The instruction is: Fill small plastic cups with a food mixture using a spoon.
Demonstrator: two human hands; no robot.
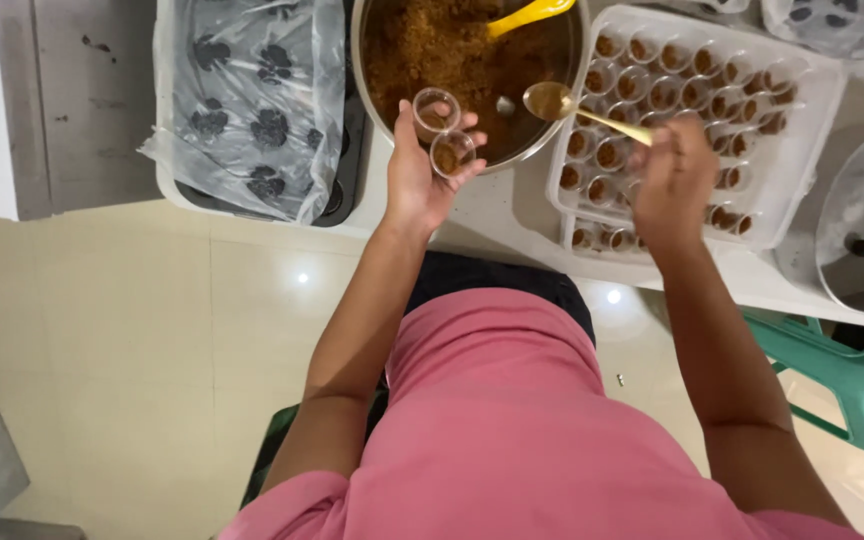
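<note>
Filling small cups is the work in hand, seen from the head camera looking down. The left hand (417, 175) grasps two small clear cups (444, 130) side by side between thumb and fingertips, held over the near rim of the big metal bowl (542, 135) of brown crumbly mix (442, 50); the nearer cup looks already filled, the farther one seems to hold little — hard to tell. The right hand (674, 180) is clenched on the handle of a gold spoon (550, 100), its bowl loaded with mix and hovering just beside the cups, above the metal bowl's inside.

To do this well, I would judge it best to keep the cups over the bowl so spills fall back in, level them, and tip the spoon slowly over the emptier cup. A heaped spoon could overfill so small a mouth.

At the right edge of the tabletop (492, 215) sits a white tray (812, 130) packed with filled cups; a yellow spoon (527, 15) rests in the mix — handle toward the far rim.
</note>
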